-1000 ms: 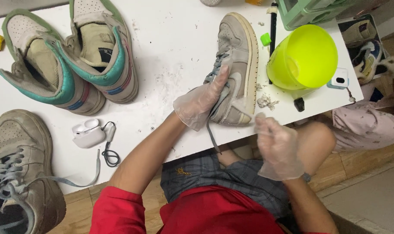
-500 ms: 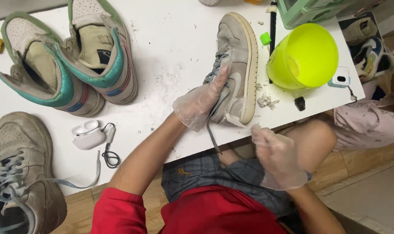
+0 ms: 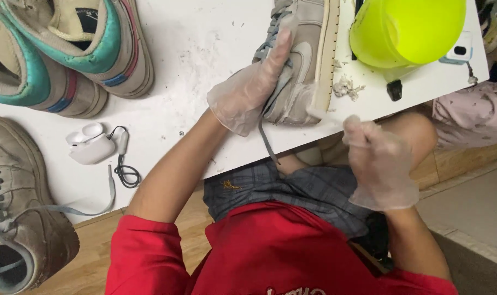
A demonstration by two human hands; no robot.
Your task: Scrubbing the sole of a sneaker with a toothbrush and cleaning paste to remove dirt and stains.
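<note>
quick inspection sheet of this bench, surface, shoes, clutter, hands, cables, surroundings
surface: white table, speckled with grey dirt and crumbs.
job's things: grey shoe lying on its side at the table's near edge, its lace hanging over the edge.
clutter: teal-lined pair of shoes at far left; worn grey shoe at near left, unlaced; yellow bowl; white earbud case, lid open; small wad of dirty residue.
hands: left hand, gloved, pressed flat on the grey shoe; right hand, gloved, off the table edge, fingers curled; whether it holds anything cannot be told.
cables: short black cord beside the earbud case.
surroundings: wooden floor; pink cloth at right.
</note>
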